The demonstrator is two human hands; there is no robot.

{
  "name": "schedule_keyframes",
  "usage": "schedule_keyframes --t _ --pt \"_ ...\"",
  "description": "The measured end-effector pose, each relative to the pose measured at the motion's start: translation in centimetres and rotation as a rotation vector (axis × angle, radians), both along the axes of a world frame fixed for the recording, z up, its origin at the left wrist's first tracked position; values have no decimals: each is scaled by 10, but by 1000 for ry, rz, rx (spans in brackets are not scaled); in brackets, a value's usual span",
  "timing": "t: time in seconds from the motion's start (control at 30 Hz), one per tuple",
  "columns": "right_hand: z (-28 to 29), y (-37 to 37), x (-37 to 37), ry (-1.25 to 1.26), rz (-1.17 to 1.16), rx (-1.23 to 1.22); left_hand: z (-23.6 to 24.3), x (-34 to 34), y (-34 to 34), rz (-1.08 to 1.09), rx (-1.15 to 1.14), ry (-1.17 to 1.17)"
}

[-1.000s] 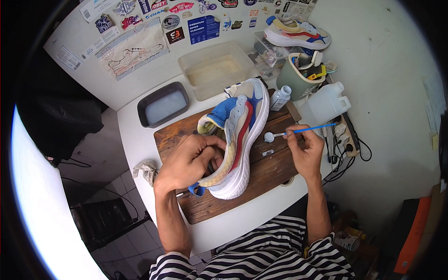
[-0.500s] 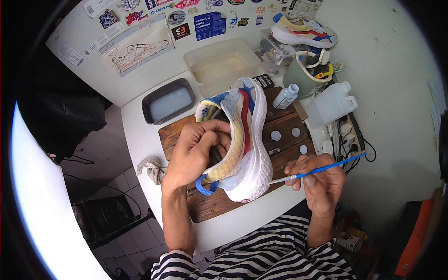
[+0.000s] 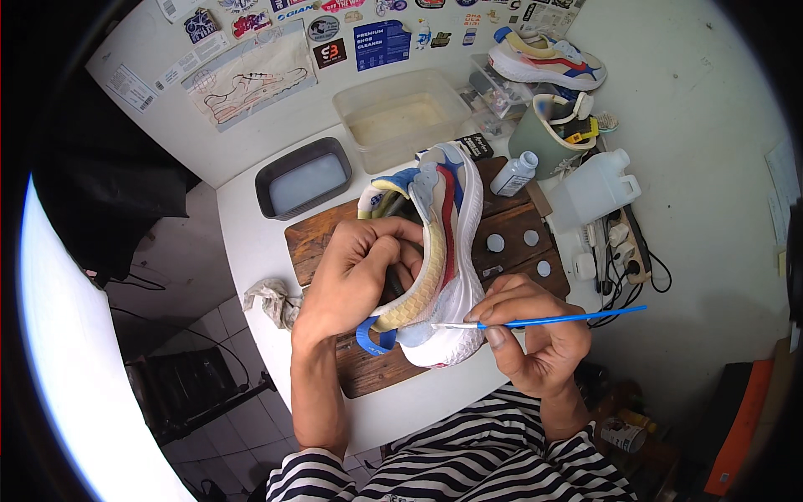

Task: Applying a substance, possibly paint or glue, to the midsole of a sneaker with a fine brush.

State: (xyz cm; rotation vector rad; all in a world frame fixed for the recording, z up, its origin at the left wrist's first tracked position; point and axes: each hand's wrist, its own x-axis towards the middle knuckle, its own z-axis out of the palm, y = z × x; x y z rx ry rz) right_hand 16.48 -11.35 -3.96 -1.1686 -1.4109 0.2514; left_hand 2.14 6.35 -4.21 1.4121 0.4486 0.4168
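My left hand [image 3: 355, 272] is closed on a sneaker [image 3: 452, 209], with its fingers reaching inside the collar. The shoe is tilted on its side, its white sole toward my right and its heel toward me. It has yellow, red and blue panels and a blue heel loop [image 3: 374, 336]. Between the fingers of my right hand [image 3: 535, 335] is a thin paintbrush [image 3: 569, 318] with a blue handle. Its bristle end touches or hovers just over the pale heel panel above the sole; contact is hard to tell. Under the shoe lies a dark wooden board [image 3: 376, 376].
Behind the board stand a black tray [image 3: 266, 188] of cloudy liquid and a clear plastic tub [image 3: 351, 134]. To the right are a small bottle [image 3: 514, 174], a white jug [image 3: 595, 188] and a brush bucket [image 3: 539, 138]. Round lids [image 3: 496, 243] and a crumpled cloth [image 3: 274, 301] lie nearby.
My right hand has moved left with the paintbrush, carrying its tip from the sole's edge to the heel panel. The sneaker has turned slightly in my left hand.
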Motion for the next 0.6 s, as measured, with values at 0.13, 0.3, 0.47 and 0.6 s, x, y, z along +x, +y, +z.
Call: schedule_keyframes --t 0.13,0.3,0.47,0.6 --pt "-1 2 -1 3 13 -3 -1 1 0 6 -8 -4" --pt "-4 4 3 -27 -7 -11 -2 0 0 2 -1 2" --pt "1 2 3 -5 -56 -23 -2 0 0 -9 -10 -5" --pt "3 4 -2 -82 12 8 -4 1 0 -8 6 -8"
